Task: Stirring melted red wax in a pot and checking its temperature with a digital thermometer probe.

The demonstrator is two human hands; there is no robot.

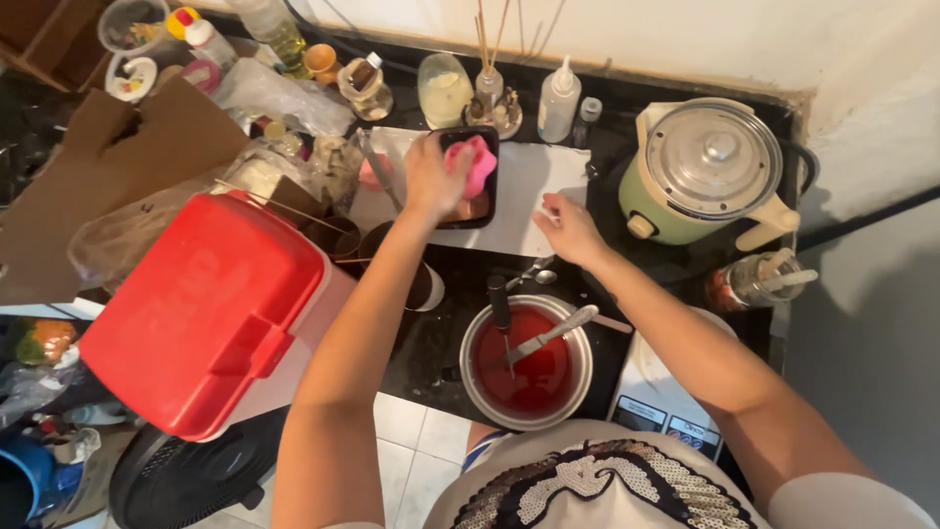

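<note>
Sequins glint on the person's white top [587,485] at the very bottom of the view, and just beyond it a metal pot [527,360] sits on the dark counter [421,343], filled with a glossy red liquid; a spoon [553,333] leans on its right rim and a black-handled tool [501,312] stands in the red. To the left, close by, a big red lid [201,313] covers a white box, with a black fan grille [186,480] below it on the floor side. Beside the pot on the right lies a white scale-like device [656,392] with small buttons. Further on, both forearms stretch out over the counter. The right hand [568,227] rests flat on a white sheet of paper [524,201], its fingers loosely spread and holding nothing. The left hand [433,176] is closed around a bright pink moulded piece [474,165], gripping it over a black rectangular tray [470,181] that lies on the left part of the same sheet; whether the pink piece touches the tray floor I cannot tell. To the right stands a pale green cooker with a glass lid [703,171], and a jar with sticks [759,279] sits near its base. Along the back wall stand a frosted jar of pale wax [444,90], a reed diffuser [490,93], a white squeeze bottle [558,98] and, off to the left, assorted bottles and brown cardboard [117,167].
</note>
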